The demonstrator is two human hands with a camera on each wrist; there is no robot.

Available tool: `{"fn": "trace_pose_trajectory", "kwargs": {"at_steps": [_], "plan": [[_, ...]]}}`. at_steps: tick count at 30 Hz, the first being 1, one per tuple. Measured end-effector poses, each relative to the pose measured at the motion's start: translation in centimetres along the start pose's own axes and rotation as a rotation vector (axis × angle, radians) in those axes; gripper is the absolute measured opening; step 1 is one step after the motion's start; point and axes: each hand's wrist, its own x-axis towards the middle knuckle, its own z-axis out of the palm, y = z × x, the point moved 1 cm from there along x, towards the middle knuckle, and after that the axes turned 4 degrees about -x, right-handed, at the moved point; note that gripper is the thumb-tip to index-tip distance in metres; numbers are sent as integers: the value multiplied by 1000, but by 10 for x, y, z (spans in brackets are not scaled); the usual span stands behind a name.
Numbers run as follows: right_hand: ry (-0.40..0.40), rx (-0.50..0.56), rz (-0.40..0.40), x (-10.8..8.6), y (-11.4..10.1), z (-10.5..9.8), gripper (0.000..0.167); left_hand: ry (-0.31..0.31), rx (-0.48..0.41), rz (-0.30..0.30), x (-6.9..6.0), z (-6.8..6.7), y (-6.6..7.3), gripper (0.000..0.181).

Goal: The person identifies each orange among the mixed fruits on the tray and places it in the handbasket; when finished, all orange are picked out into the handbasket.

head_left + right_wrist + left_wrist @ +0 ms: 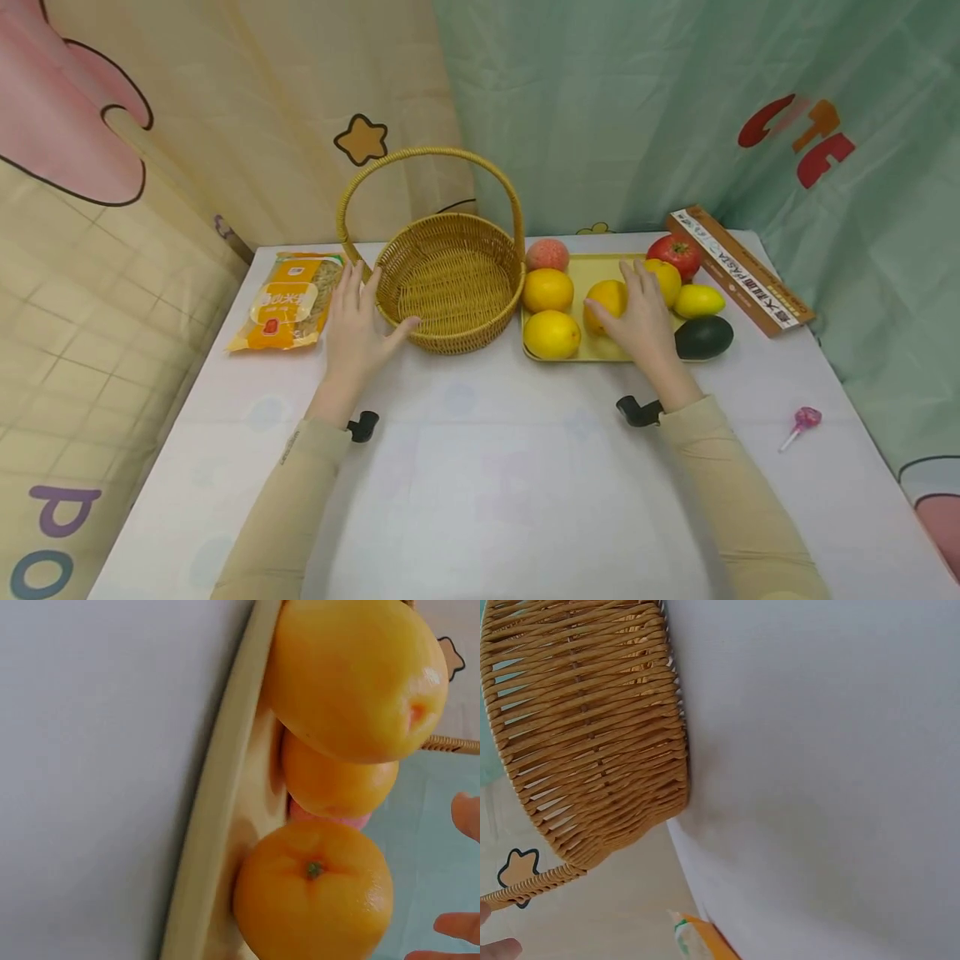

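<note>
Spread hands (356, 330) (647, 327) are gripping nothing, a yellow tray (591, 268) right of the golden wicker basket (453, 287) presumably corralling round fruit (551, 335).

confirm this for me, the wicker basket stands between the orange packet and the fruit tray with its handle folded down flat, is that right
The handle is not folded down: the head view shows it standing up in an arch above the wicker basket, which does stand between the orange packet and the fruit tray.
</note>
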Motion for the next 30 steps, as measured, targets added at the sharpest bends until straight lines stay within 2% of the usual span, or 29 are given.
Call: {"fn": "trace_pose_trajectory", "kwargs": {"at_steps": [3,6,13,19,25,30], "plan": [[5,18,29,0,0,4,84,22,-44,-40,-4,2,-4,104],[17,26,53,0,-1,6,82,18,-101,-104,-7,6,-8,91],[19,59,130,1,1,12,78,-27,-293,-355,-8,16,-14,77],[28,76,184,1,0,17,74,-95,-495,-561,-5,23,-17,75],[49,145,215,2,-3,23,71,-116,-635,-684,-5,29,-18,71],[10,185,272,2,-6,28,76,-125,-781,-773,-7,35,-17,64]]}}
